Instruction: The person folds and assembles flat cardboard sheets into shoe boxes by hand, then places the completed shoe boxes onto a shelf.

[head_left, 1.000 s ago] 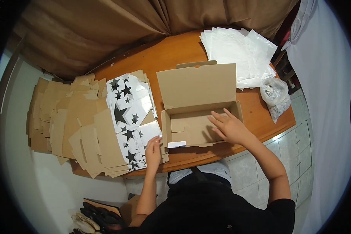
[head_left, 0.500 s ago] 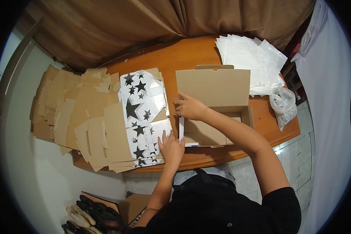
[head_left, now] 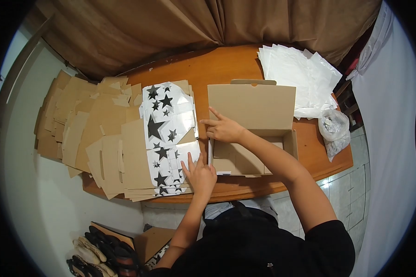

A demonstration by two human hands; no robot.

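Observation:
A brown cardboard box (head_left: 254,157) stands on the wooden table (head_left: 217,69) with its lid (head_left: 252,106) raised at the back. My right hand (head_left: 224,129) rests on the box's left wall near the lid hinge, fingers pinching the wall's top edge. My left hand (head_left: 199,174) lies flat with spread fingers against the outside of that left wall, beside the near corner. Under and left of it lies a star-printed flat box blank (head_left: 168,138) on top of a stack.
Stacks of flat brown cardboard blanks (head_left: 92,134) cover the table's left side. White sheets (head_left: 300,78) are piled at the far right, with a clear plastic bag (head_left: 333,127) beside them. A brown curtain (head_left: 194,23) hangs behind. Shoes (head_left: 101,251) lie on the floor.
My right hand left the box's inside floor and went to its left wall. My left hand slid right from the star-printed blank to the box's left side.

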